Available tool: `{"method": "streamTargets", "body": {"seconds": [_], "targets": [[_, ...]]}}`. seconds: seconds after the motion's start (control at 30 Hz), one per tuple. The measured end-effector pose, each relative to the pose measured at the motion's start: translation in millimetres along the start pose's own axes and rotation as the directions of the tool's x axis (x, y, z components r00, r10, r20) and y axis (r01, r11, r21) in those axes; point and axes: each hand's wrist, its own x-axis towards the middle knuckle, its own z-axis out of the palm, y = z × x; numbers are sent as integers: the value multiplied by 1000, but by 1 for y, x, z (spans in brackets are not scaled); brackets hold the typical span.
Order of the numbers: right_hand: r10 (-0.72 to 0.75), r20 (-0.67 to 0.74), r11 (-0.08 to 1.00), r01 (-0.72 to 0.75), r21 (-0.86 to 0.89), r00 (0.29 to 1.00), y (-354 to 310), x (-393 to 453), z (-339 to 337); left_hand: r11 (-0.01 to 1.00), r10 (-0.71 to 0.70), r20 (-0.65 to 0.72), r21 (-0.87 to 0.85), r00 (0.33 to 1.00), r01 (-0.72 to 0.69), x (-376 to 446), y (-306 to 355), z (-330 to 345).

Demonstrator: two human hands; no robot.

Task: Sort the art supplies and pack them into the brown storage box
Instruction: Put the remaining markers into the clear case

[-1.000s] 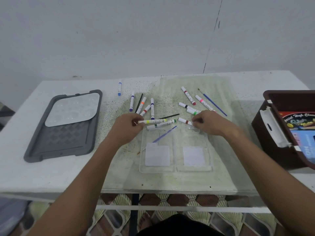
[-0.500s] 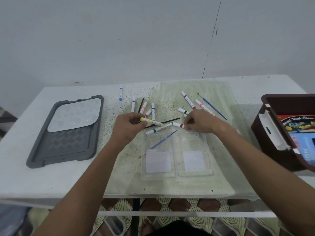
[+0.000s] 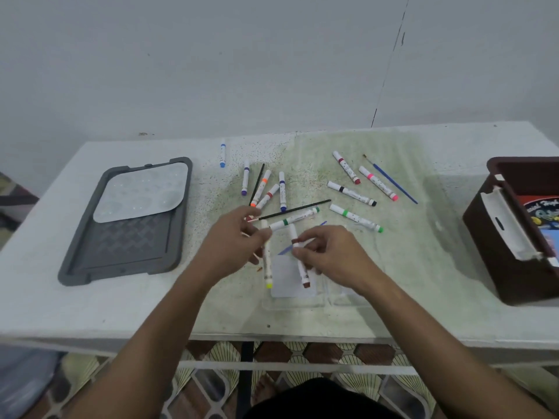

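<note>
Fingers of the left hand [image 3: 233, 240] pinch a yellow-tipped marker [image 3: 266, 261], tip pointing down-frame; right hand [image 3: 329, 252] fingers pinch a brown-tipped marker [image 3: 299, 261], also tip down. Both forearms reach up from the bottom edge, hands meeting at frame centre over a clear plastic tray [image 3: 295, 303]. Loose markers [image 3: 352, 193] scattered just above. Brown storage box [image 3: 514, 285] at right edge, grey tray [image 3: 121, 261] at left.

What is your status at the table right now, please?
Left hand holds yellow marker; right hand holds brown marker. Both over clear case. Brown storage box far right, path open.
</note>
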Motion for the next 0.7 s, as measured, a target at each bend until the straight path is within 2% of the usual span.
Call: {"method": "streamTargets", "body": {"seconds": [0.2, 0.37, 0.47, 0.7], "targets": [[-27, -60, 996, 22, -86, 998, 1, -6, 28, 972, 59, -36, 232, 998, -49, -1, -24, 19], [-51, -87, 988, 38, -149, 995, 1, -7, 42, 959, 69, -65, 279, 995, -48, -3, -32, 19], [-91, -87, 985, 77, -153, 992, 3, -12, 44, 961, 81, -78, 272, 994, -57, -10, -36, 20], [-115, -17, 988, 113, -107, 993, 15, -18, 41, 994, 10, -29, 110, 1000, -7, -34, -57, 22]]}}
